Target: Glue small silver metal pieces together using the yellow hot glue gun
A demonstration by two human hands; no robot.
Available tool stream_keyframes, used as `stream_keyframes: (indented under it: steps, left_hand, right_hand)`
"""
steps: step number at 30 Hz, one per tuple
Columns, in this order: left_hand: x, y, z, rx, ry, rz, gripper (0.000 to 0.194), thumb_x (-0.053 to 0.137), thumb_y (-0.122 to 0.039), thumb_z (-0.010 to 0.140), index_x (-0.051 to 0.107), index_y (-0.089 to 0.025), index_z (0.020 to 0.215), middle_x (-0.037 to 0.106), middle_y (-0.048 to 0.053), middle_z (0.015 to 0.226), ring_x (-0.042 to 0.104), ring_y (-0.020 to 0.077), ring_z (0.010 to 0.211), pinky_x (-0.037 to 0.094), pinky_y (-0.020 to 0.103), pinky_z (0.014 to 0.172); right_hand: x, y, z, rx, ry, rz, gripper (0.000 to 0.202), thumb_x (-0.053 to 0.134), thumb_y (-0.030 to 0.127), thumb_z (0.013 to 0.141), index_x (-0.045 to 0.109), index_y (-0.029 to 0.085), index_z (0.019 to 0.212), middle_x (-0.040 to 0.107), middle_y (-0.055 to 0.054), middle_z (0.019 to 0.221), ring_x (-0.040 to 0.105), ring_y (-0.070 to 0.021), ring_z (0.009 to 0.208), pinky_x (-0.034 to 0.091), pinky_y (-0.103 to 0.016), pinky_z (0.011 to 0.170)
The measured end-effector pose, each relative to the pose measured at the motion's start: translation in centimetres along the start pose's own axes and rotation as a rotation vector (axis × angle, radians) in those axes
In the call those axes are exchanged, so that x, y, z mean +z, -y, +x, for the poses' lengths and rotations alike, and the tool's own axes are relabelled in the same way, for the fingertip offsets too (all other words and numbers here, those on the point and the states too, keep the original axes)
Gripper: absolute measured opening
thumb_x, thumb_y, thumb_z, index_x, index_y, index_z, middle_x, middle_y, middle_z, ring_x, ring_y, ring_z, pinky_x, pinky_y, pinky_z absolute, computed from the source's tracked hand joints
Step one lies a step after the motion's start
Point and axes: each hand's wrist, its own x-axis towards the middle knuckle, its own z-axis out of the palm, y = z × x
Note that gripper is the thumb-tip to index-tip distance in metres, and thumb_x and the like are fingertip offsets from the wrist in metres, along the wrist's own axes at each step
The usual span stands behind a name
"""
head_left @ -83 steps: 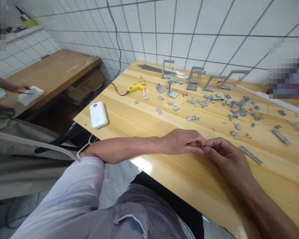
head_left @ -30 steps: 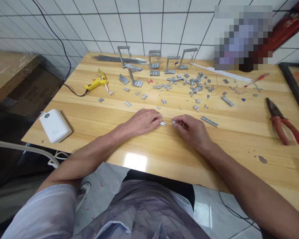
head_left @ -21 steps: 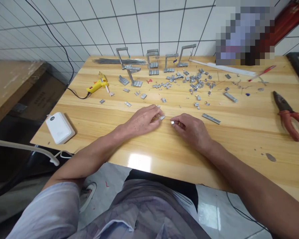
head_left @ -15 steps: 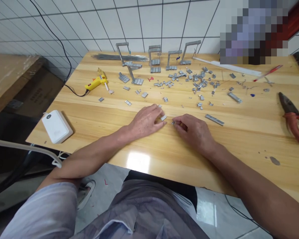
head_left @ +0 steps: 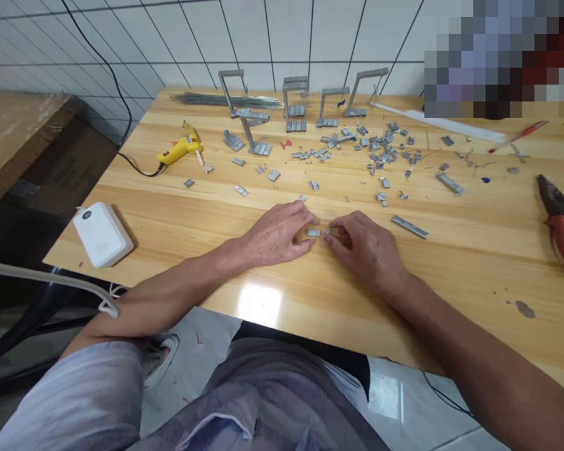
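Seeing two hands nose to nose here, nearer the front edge of the wooden table (head_left: 192, 219) than the back. Left hand (head_left: 279, 237) is spread, thumb and forefinger parted around a short grey strip (head_left: 314, 233) lying on the wood; it isn't pinched, though I can't say if a fingertip brushes it. Right hand (head_left: 369, 247) has a tinier grey bit (head_left: 328, 231) between thumb and forefinger, but pinched or just sitting there? Can't make it out, sorry.

Key thing imo: the strip's long axis runs side to side, so one short end faces that bit across a thin gap. Left hand's nearer the strip, right hand's nearer the bit.

Hard to see: the undersides of the fingers are hidden, the scrap pile (head_left: 384, 150) toward the back edge is too small to sort, the pliers (head_left: 561, 219) get cut off, the table's right edge is out of view, and a blocky patch (head_left: 493, 62) covers something.
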Motion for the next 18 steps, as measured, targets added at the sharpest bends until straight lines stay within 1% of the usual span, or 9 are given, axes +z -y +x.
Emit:
stream_keyframes:
  steps: [4, 6, 8, 11, 13, 18]
  left_hand:
    - [0.22, -0.06, 0.1, 0.001, -0.007, -0.011, 0.021, 0.059, -0.027, 0.101, 0.072, -0.016, 0.112, 0.07, 0.01, 0.103, 0.068, 0.0242, 0.097, 0.055, 0.038, 0.087]
    - [0.32, -0.08, 0.16, 0.011, 0.0, -0.026, 0.019, 0.056, -0.024, 0.102, 0.072, -0.017, 0.109, 0.07, 0.009, 0.1, 0.067, 0.0229, 0.095, 0.055, 0.037, 0.086]
    - [0.37, -0.07, 0.17, 0.019, 0.006, -0.032, 0.019, 0.056, -0.025, 0.102, 0.072, -0.018, 0.111, 0.071, 0.009, 0.1, 0.067, 0.0227, 0.096, 0.055, 0.037, 0.087]
    - [0.3, -0.02, 0.08, 0.002, -0.003, -0.017, 0.02, 0.062, -0.029, 0.1, 0.071, -0.018, 0.115, 0.073, 0.01, 0.105, 0.068, 0.0244, 0.099, 0.055, 0.039, 0.089]
    - [0.22, 0.05, 0.0, -0.001, -0.007, -0.007, 0.021, 0.063, -0.03, 0.099, 0.07, -0.018, 0.114, 0.073, 0.01, 0.106, 0.068, 0.0251, 0.1, 0.054, 0.039, 0.089]
    - [0.2, 0.27, -0.01, 0.039, 0.003, -0.018, 0.017, 0.057, -0.028, 0.103, 0.071, -0.018, 0.106, 0.071, 0.008, 0.097, 0.066, 0.0225, 0.093, 0.053, 0.036, 0.085]
  right_hand:
    - [-0.02, 0.13, 0.14, 0.005, 0.006, -0.027, 0.012, 0.062, 0.026, 0.097, 0.071, 0.02, 0.099, 0.073, -0.007, 0.091, 0.071, -0.0228, 0.084, 0.044, -0.032, 0.066]
    - [-0.07, -0.05, 0.12, -0.015, 0.002, -0.014, 0.013, 0.06, 0.024, 0.098, 0.072, 0.02, 0.098, 0.073, -0.006, 0.09, 0.07, -0.0216, 0.082, 0.044, -0.032, 0.065]
    - [-0.14, -0.34, 0.04, -0.046, -0.001, 0.013, 0.015, 0.058, 0.022, 0.098, 0.072, 0.02, 0.1, 0.073, -0.006, 0.091, 0.068, -0.0202, 0.08, 0.045, -0.031, 0.067]
    - [-0.25, -0.71, -0.12, -0.087, 0.012, 0.047, 0.018, 0.056, 0.02, 0.099, 0.073, 0.02, 0.104, 0.074, -0.007, 0.093, 0.067, -0.0186, 0.078, 0.046, -0.031, 0.068]
    - [-0.31, -0.77, -0.21, -0.103, 0.014, 0.044, 0.018, 0.056, 0.021, 0.099, 0.073, 0.02, 0.106, 0.073, -0.007, 0.093, 0.067, -0.0193, 0.08, 0.047, -0.031, 0.069]
    - [-0.53, -0.47, -0.23, -0.106, 0.02, 0.012, 0.017, 0.057, 0.023, 0.098, 0.072, 0.019, 0.105, 0.072, -0.008, 0.093, 0.068, -0.022, 0.084, 0.048, -0.033, 0.07]
